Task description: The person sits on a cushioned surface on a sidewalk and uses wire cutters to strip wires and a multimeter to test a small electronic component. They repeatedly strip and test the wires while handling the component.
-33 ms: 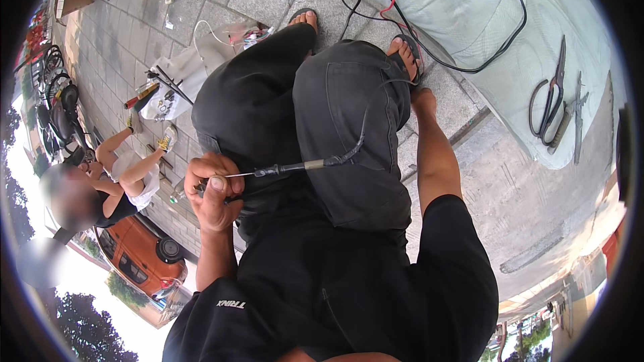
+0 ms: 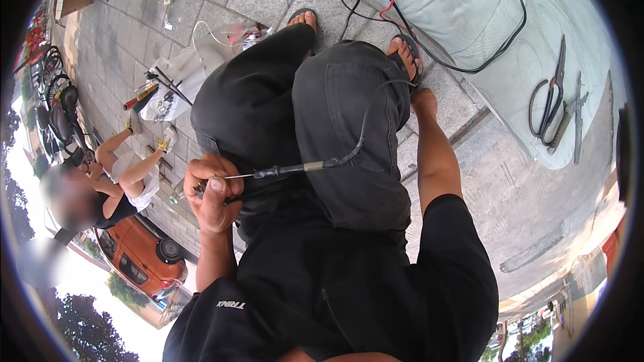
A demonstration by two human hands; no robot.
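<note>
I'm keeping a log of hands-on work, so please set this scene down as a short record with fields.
Left hand: thumb and fingers closed on a thin silver metal tip
Tip joined to: slim black rod with a tan band
Rod's far end: dark flexible cable, curving over the black-trousered right knee
Right hand: beside the sandalled right foot, fingers hidden, grip unclear
Far right: black metal scissors on pale green cloth
Left background: person in white shorts, orange car

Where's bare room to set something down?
Free: concrete bordered by right forearm and pale cloth; cloth between black cable and scissors. Crowded: plastic sheet with tools beside left leg; lap, where left hand pinches thin rod.
</note>
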